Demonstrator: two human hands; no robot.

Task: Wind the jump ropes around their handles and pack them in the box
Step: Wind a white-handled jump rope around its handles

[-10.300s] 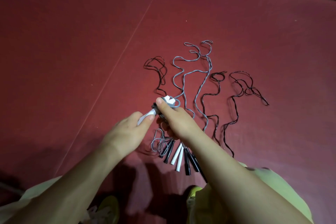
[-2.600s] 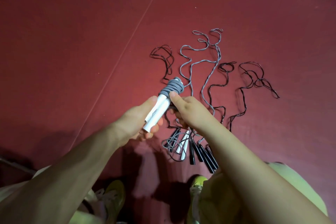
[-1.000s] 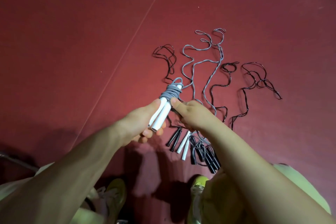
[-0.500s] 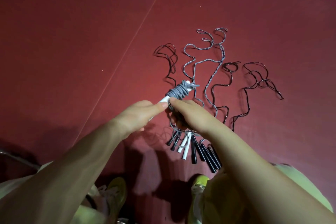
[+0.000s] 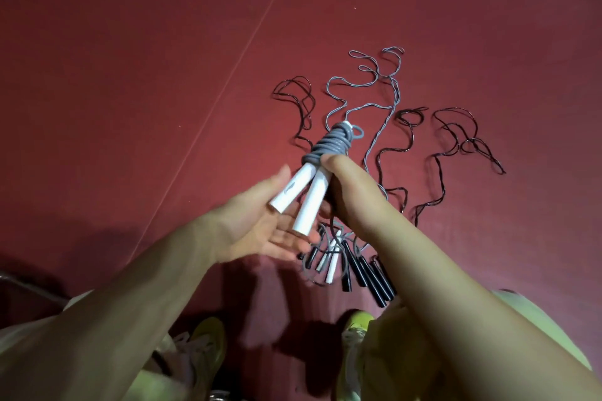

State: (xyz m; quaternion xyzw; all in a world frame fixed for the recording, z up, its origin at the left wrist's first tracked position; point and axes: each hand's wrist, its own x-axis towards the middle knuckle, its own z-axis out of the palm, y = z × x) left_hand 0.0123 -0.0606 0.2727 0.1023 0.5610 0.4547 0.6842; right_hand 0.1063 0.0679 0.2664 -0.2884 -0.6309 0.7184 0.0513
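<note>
While the right hand point(image 5: 351, 192) grips the wound bundle point(image 5: 329, 146) just below the grey coils, thumb up against the wrap, the left hand point(image 5: 260, 221) sits palm-up beneath it, fingers spread and relaxed. The two white handles point(image 5: 303, 198) hang over that palm; contact looks likely but I can't confirm. Bundle is held in the air above the floor. Below it, loose ropes lie on the red mat point(image 5: 130, 75): one grey rope point(image 5: 368, 98), several black ropes point(image 5: 456, 137), cords fanned away from the person, their black and white handles point(image 5: 355, 267) bunched near the feet. Yellow-green shoes point(image 5: 208, 342) at bottom edge. A thin seam line point(image 5: 228, 75) runs diagonally across the mat.
</note>
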